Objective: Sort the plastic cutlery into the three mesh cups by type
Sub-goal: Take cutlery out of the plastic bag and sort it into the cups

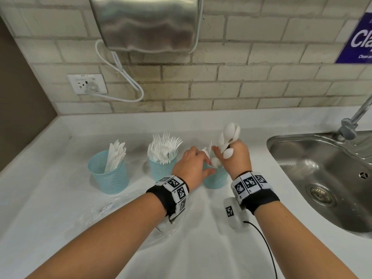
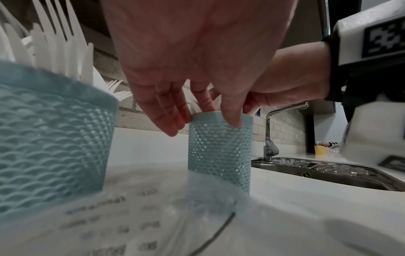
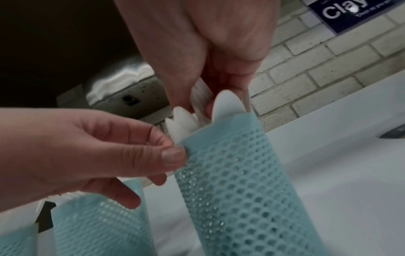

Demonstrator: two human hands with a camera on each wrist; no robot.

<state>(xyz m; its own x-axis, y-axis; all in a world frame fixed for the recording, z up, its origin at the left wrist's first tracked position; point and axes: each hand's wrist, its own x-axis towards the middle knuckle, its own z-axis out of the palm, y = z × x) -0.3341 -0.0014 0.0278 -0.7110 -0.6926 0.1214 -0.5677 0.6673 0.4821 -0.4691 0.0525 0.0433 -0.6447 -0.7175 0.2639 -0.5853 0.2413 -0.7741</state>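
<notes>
Spoons at the rightmost cup

Your right hand (image 1: 237,156) grips a bunch of white plastic spoons (image 1: 229,135) over the pale blue mesh cup (image 1: 216,179) at frame centre on the white table (image 1: 60,208); your left hand (image 1: 190,165) pinches its rim.

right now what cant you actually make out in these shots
- Inside of the right mesh cup: in the head view both the left hand and the right hand cover its mouth, so the spoon count is hidden.
- Handles of the spoons that the right hand grips: buried in the fist.
- Print on the clear plastic bag: blurred in the left wrist view.
- Blue sign: cut off by the right edge of the head view.
</notes>
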